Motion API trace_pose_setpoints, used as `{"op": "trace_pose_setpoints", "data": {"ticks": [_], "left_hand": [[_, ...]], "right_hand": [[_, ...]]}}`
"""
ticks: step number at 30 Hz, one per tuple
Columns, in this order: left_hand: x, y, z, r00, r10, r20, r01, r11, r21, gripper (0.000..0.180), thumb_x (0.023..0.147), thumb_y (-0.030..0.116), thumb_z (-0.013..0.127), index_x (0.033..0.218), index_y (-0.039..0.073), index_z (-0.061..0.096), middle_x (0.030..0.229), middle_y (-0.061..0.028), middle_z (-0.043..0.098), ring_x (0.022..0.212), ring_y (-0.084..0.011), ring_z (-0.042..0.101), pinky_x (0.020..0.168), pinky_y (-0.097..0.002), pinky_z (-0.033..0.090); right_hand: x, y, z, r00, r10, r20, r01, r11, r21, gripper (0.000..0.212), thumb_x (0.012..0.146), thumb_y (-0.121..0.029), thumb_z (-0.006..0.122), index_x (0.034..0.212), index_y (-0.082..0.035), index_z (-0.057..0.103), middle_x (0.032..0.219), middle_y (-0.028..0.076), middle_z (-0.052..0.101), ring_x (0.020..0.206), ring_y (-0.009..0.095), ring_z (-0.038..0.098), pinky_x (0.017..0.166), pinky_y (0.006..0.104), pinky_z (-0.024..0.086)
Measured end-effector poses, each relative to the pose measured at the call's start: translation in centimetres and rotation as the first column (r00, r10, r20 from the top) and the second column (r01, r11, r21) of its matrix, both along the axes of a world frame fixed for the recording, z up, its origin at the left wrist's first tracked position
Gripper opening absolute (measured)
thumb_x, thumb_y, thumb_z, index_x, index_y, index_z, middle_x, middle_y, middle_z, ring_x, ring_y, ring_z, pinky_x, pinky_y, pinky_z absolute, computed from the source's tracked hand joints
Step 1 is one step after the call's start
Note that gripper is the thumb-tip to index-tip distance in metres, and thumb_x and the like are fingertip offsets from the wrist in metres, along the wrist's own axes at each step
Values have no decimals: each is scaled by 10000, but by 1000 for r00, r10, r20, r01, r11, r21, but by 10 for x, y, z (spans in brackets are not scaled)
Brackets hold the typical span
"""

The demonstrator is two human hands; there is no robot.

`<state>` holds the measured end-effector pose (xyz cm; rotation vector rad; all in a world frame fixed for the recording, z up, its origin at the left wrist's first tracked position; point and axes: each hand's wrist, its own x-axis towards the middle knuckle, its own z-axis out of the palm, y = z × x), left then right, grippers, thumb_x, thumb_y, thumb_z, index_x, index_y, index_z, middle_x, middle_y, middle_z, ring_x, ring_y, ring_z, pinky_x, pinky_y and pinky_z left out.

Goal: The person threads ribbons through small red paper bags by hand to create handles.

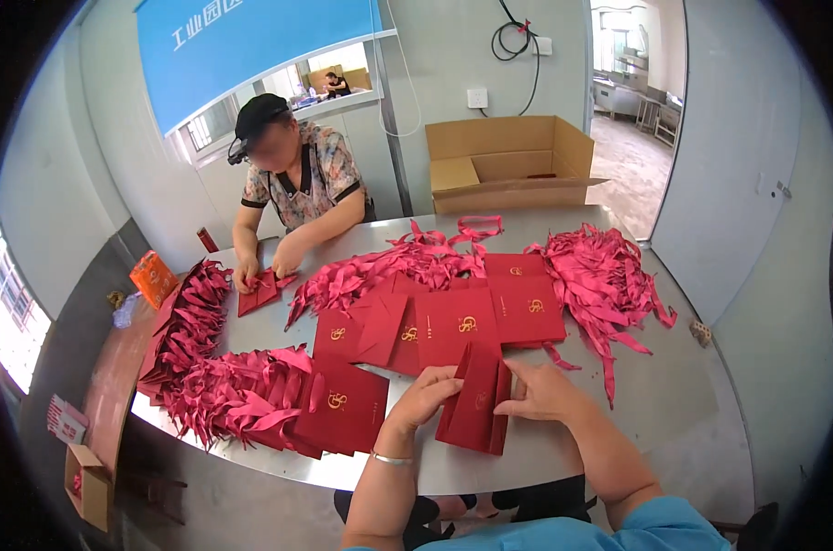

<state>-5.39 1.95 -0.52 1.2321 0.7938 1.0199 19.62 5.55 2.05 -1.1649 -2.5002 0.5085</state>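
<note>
A red paper gift bag [472,415] stands on edge at the near side of the table, its side panels partly spread. My left hand [423,397] grips its left side. On the opposite edge, my right hand [541,393] has its thumb and fingers around the panel. Just beyond lie several flat red bags [455,321] with gold marks, overlapping. To the left, a stack of finished-looking red bags [357,409] carries bunched pink ribbon handles [242,390]. Loose pink ribbons [602,275] form a heap at the right, and another ribbon pile [398,266] lies behind the flat bags.
Across the metal table [641,395], a co-worker [311,170] in a cap handles a small red bag [258,298]. More ribboned bags [182,321] line the left edge. An open cardboard box [513,196] stands behind the table; an orange bag [153,278] sits at far left.
</note>
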Motion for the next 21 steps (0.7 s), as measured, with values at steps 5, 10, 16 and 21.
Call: {"op": "trace_pose_setpoints", "data": {"ticks": [5,10,16,21], "left_hand": [[8,-4,-5,979,15,-202,12,992,128,310,876,184,490,1025,-33,653,874,-50,676,755,-112,577,646,-265,456],[17,-8,-3,857,-360,-369,355,931,-83,317,890,159,480,1072,-38,650,872,-42,667,804,-100,561,713,-265,460],[21,-2,-10,911,-330,-249,333,942,-31,259,945,146,506,1084,-11,657,842,0,631,796,-65,514,715,-226,434],[24,1,2,809,-424,-406,405,904,-138,204,938,125,591,1084,-7,645,875,-9,651,823,-59,572,692,-217,466]], "right_hand": [[4,-13,18,993,27,-113,12,945,327,699,653,-383,853,1230,-70,613,1006,103,665,890,280,658,777,391,524],[-3,-18,19,851,417,-319,-313,891,330,450,727,-290,813,1114,-105,680,1174,108,622,1034,304,617,894,398,502],[2,-13,8,794,408,-451,-401,909,117,243,713,-168,823,914,-74,725,1070,111,671,937,284,657,851,364,521],[5,-13,11,641,446,-625,-621,779,-81,181,741,-137,811,869,-55,711,966,81,702,869,202,669,791,316,521]]}}
